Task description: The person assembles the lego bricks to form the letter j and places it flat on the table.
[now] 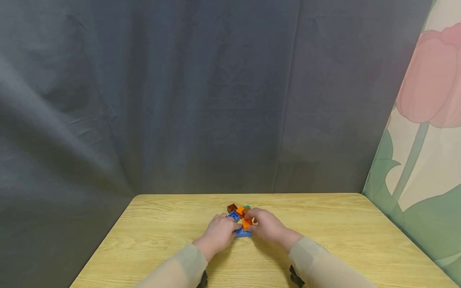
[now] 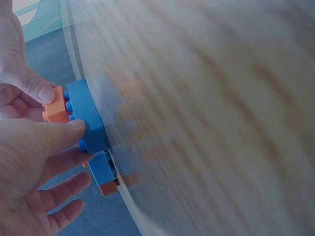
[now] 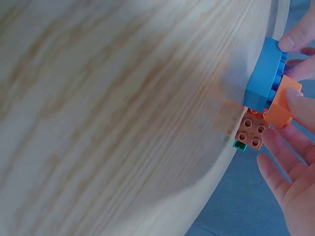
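A long blue toy building brick (image 1: 243, 235) lies on the wooden table, its studs facing up. My left hand (image 1: 220, 232) grips its left end between thumb and index finger, the other fingers spread loosely. In my right hand (image 1: 269, 227) an orange brick (image 3: 280, 104) is pinched by thumb and fingers. It sits over the studs at the blue brick's right end; whether it is fully pressed down I cannot tell. In the left wrist view some studs of the blue brick (image 2: 87, 115) show between the orange brick and my left thumb.
Just beyond the hands several loose bricks are bunched: a smaller blue brick (image 1: 233, 216), a dark brown one (image 1: 232, 208), another orange one (image 1: 240, 210) and a green one (image 3: 239, 145). A dark curtain (image 1: 216, 100) hangs behind the table (image 1: 162, 224).
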A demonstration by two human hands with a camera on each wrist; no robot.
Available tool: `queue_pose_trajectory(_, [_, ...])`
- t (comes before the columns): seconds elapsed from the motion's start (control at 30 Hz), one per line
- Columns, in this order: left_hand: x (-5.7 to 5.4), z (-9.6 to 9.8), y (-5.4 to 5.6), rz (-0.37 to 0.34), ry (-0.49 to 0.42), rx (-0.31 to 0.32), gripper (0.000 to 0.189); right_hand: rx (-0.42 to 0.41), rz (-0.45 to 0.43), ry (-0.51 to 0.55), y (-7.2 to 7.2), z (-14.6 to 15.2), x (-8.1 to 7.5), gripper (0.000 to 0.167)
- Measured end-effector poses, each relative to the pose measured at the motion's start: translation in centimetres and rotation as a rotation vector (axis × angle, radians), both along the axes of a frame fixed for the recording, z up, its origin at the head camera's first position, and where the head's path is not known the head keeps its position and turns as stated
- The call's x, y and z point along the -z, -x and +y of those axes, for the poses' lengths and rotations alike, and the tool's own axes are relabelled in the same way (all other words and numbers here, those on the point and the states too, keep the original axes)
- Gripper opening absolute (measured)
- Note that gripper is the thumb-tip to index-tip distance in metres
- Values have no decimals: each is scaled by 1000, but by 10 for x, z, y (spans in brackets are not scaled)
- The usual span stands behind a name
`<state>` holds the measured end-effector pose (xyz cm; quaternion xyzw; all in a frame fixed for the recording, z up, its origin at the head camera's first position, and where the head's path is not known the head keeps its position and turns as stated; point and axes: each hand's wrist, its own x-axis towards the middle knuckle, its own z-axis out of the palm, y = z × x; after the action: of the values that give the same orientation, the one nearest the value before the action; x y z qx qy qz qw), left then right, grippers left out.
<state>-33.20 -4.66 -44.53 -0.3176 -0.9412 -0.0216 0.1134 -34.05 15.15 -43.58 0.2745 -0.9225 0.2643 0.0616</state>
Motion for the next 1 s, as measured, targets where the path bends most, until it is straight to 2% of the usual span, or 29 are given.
queue_pose_trajectory(0.23, [-4,2,-1,0,-6,-23,22,-16,20,-22,-1,-2,-2,24])
queue_pose_trajectory(0.5, [-3,4,1,-32,-5,-57,22,-19,27,-40,-2,-3,-4,22])
queue_pose_trajectory(0.73, [-6,5,-1,-39,-3,-65,22,-54,76,-81,1,-3,-5,22])
queue_pose_trajectory(1.0, [-6,4,0,-44,4,-48,22,-97,130,-125,4,-4,-4,22])
